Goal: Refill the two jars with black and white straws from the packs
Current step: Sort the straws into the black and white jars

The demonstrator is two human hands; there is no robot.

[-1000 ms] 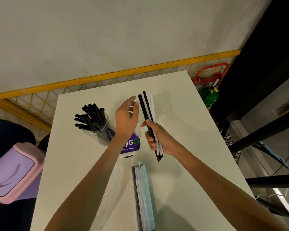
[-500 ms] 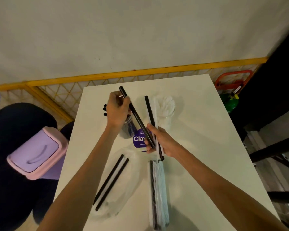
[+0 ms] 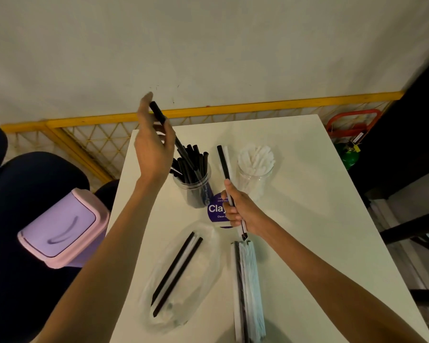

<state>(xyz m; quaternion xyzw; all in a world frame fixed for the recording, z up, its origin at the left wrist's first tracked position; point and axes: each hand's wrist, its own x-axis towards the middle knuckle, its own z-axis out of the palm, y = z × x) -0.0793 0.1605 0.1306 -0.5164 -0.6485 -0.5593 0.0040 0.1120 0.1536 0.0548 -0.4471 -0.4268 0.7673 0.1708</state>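
Observation:
A clear jar of black straws (image 3: 193, 180) stands mid-table, and a clear jar of white straws (image 3: 255, 167) stands to its right. My left hand (image 3: 152, 147) is raised above the black jar, holding one black straw (image 3: 170, 134) tilted with its lower end among the jar's straws. My right hand (image 3: 240, 211) grips a small bunch of black and white straws (image 3: 224, 164), upright between the two jars. An open clear pack (image 3: 178, 276) with two black straws and a white one lies in front. A second pack of straws (image 3: 248, 290) lies to its right.
A purple-and-white label (image 3: 214, 211) lies behind my right hand. A lilac bin with a pink rim (image 3: 60, 229) stands left of the white table (image 3: 320, 231). A yellow mesh rail (image 3: 84, 137) runs behind, and a green bottle (image 3: 348, 155) and red frame stand at the right.
My left hand has taken a black straw from the bunch in my right hand, lifted it and brought its lower end into the black jar. The view has shifted, showing the white jar.

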